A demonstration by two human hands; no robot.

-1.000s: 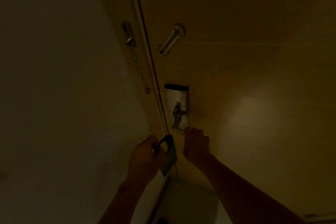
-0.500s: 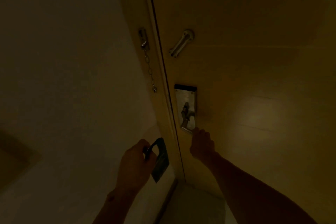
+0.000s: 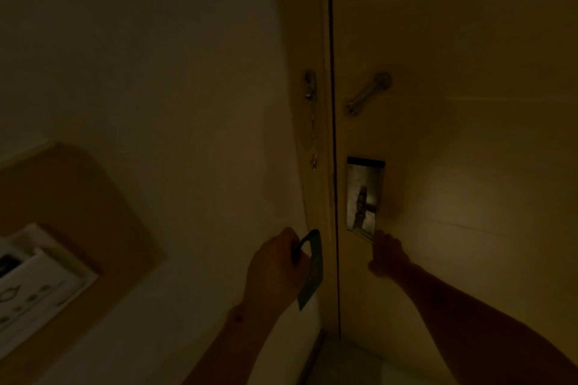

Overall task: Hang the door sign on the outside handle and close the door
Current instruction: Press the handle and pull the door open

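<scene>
The room is dim. A pale wooden door (image 3: 453, 134) stands shut against its frame (image 3: 322, 166). On it is a metal lock plate (image 3: 364, 197) with the inside lever handle (image 3: 362, 228) at its lower end. My right hand (image 3: 386, 255) reaches up to the handle's lower tip and touches it; whether it grips is unclear. My left hand (image 3: 275, 269) holds a dark door sign (image 3: 311, 269) by its hook end, just left of the door edge, with the sign hanging down edge-on.
A security chain (image 3: 312, 128) hangs from the frame, and its slide rail (image 3: 367, 94) sits on the door above the lock. A white wall fills the left. At lower left a wooden shelf (image 3: 103, 206) holds white printed cards (image 3: 37, 278).
The view has swung left, so the door and handle shifted right and the shelf came into sight. Both hands keep their places relative to the handle and door edge.
</scene>
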